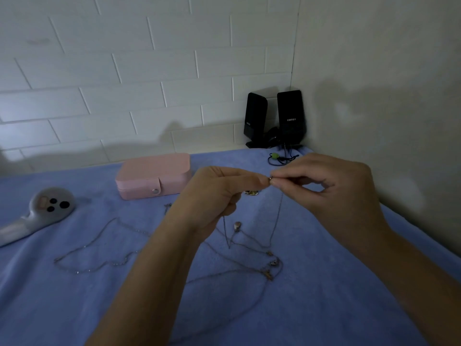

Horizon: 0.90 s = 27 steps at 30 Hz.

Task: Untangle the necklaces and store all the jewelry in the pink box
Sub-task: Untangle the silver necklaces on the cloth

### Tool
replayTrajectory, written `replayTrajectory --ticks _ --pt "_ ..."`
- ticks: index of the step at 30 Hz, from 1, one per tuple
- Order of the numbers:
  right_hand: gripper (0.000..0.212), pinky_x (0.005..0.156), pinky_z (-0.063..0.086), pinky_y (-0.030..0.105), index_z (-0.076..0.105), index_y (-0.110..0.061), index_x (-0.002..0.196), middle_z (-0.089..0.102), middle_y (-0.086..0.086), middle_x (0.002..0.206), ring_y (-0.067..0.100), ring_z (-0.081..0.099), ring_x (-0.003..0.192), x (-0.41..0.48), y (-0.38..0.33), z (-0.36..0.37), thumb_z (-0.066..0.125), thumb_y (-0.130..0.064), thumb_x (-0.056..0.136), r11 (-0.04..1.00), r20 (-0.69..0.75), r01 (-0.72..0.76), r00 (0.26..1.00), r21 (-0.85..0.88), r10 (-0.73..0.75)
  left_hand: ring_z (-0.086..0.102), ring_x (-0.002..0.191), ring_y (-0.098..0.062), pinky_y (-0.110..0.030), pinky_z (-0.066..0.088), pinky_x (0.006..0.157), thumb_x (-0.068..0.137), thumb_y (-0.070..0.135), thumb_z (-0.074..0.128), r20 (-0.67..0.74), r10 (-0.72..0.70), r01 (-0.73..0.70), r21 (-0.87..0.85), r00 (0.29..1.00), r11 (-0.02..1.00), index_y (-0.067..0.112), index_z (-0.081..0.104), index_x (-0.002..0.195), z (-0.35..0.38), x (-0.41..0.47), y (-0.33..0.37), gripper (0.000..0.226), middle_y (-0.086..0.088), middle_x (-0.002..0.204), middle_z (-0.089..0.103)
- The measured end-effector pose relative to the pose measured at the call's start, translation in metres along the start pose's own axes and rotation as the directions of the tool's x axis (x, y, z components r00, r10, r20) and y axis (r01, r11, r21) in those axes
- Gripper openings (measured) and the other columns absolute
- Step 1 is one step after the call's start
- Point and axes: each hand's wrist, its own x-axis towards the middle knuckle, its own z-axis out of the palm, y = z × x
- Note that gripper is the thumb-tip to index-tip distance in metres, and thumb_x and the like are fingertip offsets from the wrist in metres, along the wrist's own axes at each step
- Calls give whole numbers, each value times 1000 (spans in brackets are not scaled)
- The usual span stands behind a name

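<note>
fingertips of left hand (214,196) and right hand (331,193) pinch one necklace (277,218) at its end, raised above tangled chains (272,262) on blue cloth (74,308); pink box (152,176) closed.

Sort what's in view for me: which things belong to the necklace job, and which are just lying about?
Job: pink box, closed; held necklace, pinched by left hand and right hand; loose chains on the cloth.
Lying about: black speakers; grey handheld device; green-beaded cord.

Box (152,176) sits behind the necklaces (273,262) on the cloth (62,308); speakers (290,116) stand behind, right, in the corner
</note>
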Motion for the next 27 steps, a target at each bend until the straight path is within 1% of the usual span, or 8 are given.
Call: replayTrajectory --ticks 1,4,8,13,15,21,24,27 --pt "12 69 53 15 74 -5 88 71 2 78 6 65 73 0 0 1 73 -15 81 1000 1 6 1000 -7 -6 22 41 -7 -16 23 38 77 14 70 -15 20 -20 22 1000 1000 10 77 78 -1 0 0 8 8 42 30" --pt "9 67 52 16 74 -4 88 71 2 77 6 63 70 0 -1 1 72 -8 79 998 8 42 999 -39 -42 23 41 -7 -16 24 39 76 12 70 -35 55 -54 37 998 998 12 76 72 -1 0 -1 8 7 42 30" --pt "9 69 51 13 74 -5 89 70 1 78 5 62 72 -1 -2 1 71 -6 80 998 3 42 999 -44 -42 22 39 -6 -16 22 38 78 8 67 -38 43 -44 -16 998 999 11 74 70 3 0 0 11 8 41 28" --pt "10 70 50 12 74 -3 89 69 0 78 5 62 72 -2 -2 4 70 -3 80 999 -20 29 999 -43 -30 20 40 -8 -20 20 41 77 6 67 -69 49 -51 -40 996 998 21 64 45 7 3 -1 36 8 41 27" --pt "10 71 50 12 73 -3 90 69 1 79 5 62 72 -2 -2 5 70 -2 80 999 -27 19 999 -29 -20 20 41 -9 -21 18 43 76 6 67 -90 61 -65 -42 994 997 18 62 46 8 3 -1 33 7 42 26" --pt "14 72 52 15 73 -6 94 68 -4 83 4 64 75 -2 -5 8 69 -4 81 995 -52 -84 995 62 87 20 43 -8 -28 14 52 79 4 63 -72 23 -31 -111 997 993 18 65 49 10 1 -1 33 9 43 24" --pt "15 71 52 14 73 -9 92 68 -6 82 3 65 74 -2 -6 9 69 -3 79 984 -50 -140 988 110 146 19 42 -7 -21 15 44 79 4 61 -37 10 -15 -136 999 991 19 62 43 10 2 -2 40 10 43 23" --pt "17 70 50 10 72 -12 93 68 -10 83 0 65 75 -1 -7 9 69 -3 78 975 -38 -169 984 142 176 18 41 -7 -21 16 42 81 4 61 3 -8 8 -125 1000 992 20 58 37 10 2 -2 47 10 43 22"
